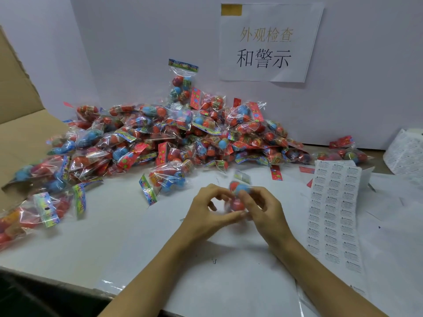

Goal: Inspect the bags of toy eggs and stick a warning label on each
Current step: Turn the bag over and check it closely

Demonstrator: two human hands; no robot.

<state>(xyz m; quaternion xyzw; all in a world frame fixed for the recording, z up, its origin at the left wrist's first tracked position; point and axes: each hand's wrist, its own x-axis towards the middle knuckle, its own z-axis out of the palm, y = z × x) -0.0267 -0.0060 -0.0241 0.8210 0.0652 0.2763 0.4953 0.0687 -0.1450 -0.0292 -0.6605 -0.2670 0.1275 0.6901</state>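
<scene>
Above the middle of the table, both hands hold one clear bag of toy eggs (238,195) with red and blue eggs inside. My left hand (210,211) grips it from the left with curled fingers. My right hand (263,209) pinches it from the right. The bag is blurred. A big pile of the same bags (174,133) fills the back of the table and spills to the left. A sheet of small warning labels (334,216) lies flat to the right of my hands.
An open cardboard box (20,124) stands at the left with bags spilling from it. A roll of labels (405,152) sits at the far right. A paper sign (267,42) hangs on the back wall. White paper (137,236) covers the table.
</scene>
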